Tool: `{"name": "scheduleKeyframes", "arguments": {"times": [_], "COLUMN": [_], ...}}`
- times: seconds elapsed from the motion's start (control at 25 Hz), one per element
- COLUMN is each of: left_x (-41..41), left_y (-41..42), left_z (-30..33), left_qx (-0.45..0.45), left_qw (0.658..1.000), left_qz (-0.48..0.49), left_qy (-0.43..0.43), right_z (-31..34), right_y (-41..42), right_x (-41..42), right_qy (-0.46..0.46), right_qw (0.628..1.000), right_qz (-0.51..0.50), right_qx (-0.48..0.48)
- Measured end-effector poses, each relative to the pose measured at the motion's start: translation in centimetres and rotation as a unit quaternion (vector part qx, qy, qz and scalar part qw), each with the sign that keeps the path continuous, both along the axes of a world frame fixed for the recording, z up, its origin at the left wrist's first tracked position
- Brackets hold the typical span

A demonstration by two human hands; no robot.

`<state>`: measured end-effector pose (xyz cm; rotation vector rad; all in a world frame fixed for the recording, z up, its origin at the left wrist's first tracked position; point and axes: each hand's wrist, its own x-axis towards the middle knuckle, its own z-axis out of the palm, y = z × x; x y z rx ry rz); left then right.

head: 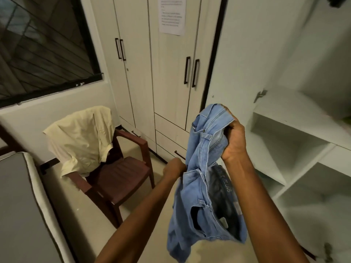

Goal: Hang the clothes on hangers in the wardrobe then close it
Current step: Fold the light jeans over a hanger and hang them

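A pair of light blue jeans (201, 188) hangs bunched in front of me. My right hand (234, 137) grips the waistband near its top. Lower and to the left, my left hand (175, 168) pinches the jeans' edge. A pale yellow shirt (81, 139) is draped over the back of a brown plastic chair (121, 177) at the left. The white wardrobe (296, 118) stands open at the right, showing bare shelves. Something dark (338, 2) hangs at its top right corner. No hanger is plainly visible.
Closed white wardrobe doors (167, 73) with black handles fill the back wall, a paper notice (171, 15) taped on one. The open door (233, 54) stands behind the jeans. A grey mattress (20, 205) lies at the lower left under a dark window (41, 44).
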<state>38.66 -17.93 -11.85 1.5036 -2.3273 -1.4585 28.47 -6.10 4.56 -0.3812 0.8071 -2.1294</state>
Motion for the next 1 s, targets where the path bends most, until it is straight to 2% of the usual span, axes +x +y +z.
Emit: {"name": "scheduleKeyframes", "arguments": {"times": [0.08, 0.16, 0.28, 0.36, 0.48, 0.6, 0.68, 0.8, 0.88, 0.92, 1.0], "left_x": [-2.9, -5.4, -7.3, -8.5, -11.2, -14.1, -15.7, -18.2, -20.1, -21.1, -22.9], "left_y": [1.7, 3.9, 6.1, 8.2, 12.2, 15.9, 17.2, 18.3, 19.0, 19.2, 19.4], "left_z": [3.4, 6.6, 9.8, 11.8, 13.3, 13.9, 14.4, 15.3, 15.2, 15.0, 14.5], "left_qx": [-0.114, -0.132, -0.018, 0.05, 0.088, 0.067, 0.042, -0.042, -0.068, -0.067, -0.056], "left_qw": [0.992, 0.979, 0.948, 0.916, 0.885, 0.875, 0.87, 0.864, 0.863, 0.866, 0.863], "left_qz": [-0.056, -0.104, -0.196, -0.295, -0.355, -0.328, -0.306, -0.349, -0.374, -0.372, -0.364], "left_qy": [-0.004, 0.118, 0.25, 0.268, 0.289, 0.351, 0.384, 0.361, 0.331, 0.327, 0.346], "right_z": [-0.4, -0.2, 0.3, 1.0, 2.3, 3.2, 3.3, 2.6, 1.7, 1.1, -0.1], "right_y": [2.8, 5.8, 10.4, 13.3, 17.0, 19.7, 20.8, 21.6, 21.9, 22.2, 23.3], "right_x": [-2.6, -4.6, -7.2, -9.1, -12.3, -15.4, -17.1, -19.3, -20.9, -21.8, -23.2], "right_qy": [0.01, 0.04, 0.213, 0.292, 0.433, 0.566, 0.618, 0.616, 0.603, 0.586, 0.524], "right_qw": [0.999, 0.998, 0.974, 0.95, 0.887, 0.8, 0.752, 0.731, 0.723, 0.733, 0.783], "right_qz": [0.012, 0.015, -0.015, -0.013, -0.039, -0.057, -0.074, -0.154, -0.2, -0.21, -0.218], "right_qx": [0.03, 0.04, 0.076, 0.108, 0.157, 0.192, 0.217, 0.25, 0.272, 0.274, 0.257]}}
